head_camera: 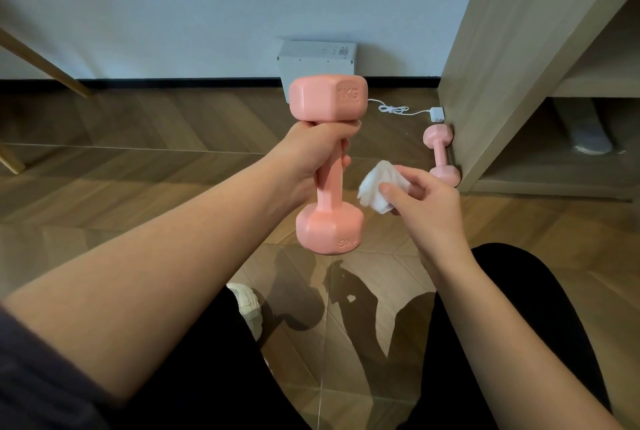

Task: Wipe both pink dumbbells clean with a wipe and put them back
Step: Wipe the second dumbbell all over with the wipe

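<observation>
My left hand [311, 149] grips the handle of a pink dumbbell [329, 222] and holds it upright in the air, one head marked 1KG at the top. My right hand [422, 201] pinches a crumpled white wipe [375, 187] just to the right of the handle, not touching it. A second pink dumbbell [440, 152] lies on the wooden floor against the side of a wooden cabinet [502, 66].
A white box [317, 59] stands against the wall behind the held dumbbell. A white cable with a plug [437, 113] lies on the floor near the cabinet. A wooden leg [41, 62] slants at the left. My knees and a white shoe [247, 305] are below.
</observation>
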Action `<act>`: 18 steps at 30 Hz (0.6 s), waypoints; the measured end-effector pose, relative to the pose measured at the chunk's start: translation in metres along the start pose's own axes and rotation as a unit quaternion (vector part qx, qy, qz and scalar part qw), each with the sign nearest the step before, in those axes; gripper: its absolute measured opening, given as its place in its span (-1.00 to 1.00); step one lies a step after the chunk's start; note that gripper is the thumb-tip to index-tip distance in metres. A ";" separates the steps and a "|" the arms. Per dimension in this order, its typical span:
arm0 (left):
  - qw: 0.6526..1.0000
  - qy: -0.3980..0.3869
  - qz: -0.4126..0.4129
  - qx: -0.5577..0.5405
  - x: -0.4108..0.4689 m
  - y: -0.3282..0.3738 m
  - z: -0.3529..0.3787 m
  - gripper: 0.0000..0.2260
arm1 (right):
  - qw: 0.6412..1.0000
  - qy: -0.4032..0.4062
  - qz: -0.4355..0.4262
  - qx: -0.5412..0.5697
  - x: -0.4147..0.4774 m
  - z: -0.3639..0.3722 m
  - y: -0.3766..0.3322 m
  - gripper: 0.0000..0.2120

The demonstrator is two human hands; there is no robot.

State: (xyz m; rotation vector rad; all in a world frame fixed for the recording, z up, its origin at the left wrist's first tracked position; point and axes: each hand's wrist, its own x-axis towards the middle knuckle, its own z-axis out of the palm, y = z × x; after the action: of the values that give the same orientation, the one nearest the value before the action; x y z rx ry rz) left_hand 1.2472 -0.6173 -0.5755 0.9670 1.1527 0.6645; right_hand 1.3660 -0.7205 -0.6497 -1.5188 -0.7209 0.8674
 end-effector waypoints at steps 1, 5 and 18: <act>1.000 -0.001 -0.001 0.002 0.000 -0.001 0.000 -0.89 | 1.000 0.002 0.009 -0.002 0.001 -0.001 0.000 -0.74; 1.000 -0.009 -0.011 -0.003 -0.001 -0.002 0.001 -0.91 | 0.993 -0.098 0.060 -0.014 0.000 0.001 -0.002 -0.85; 0.997 -0.050 -0.059 0.001 -0.002 -0.003 0.008 -0.89 | 0.977 -0.179 0.001 -0.121 -0.004 0.014 -0.006 -0.77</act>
State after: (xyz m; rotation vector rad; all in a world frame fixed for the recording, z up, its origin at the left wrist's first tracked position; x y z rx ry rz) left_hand 1.2542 -0.6232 -0.5766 0.9164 1.1114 0.5155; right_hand 1.3522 -0.7158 -0.6433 -1.5926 -1.1196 1.1016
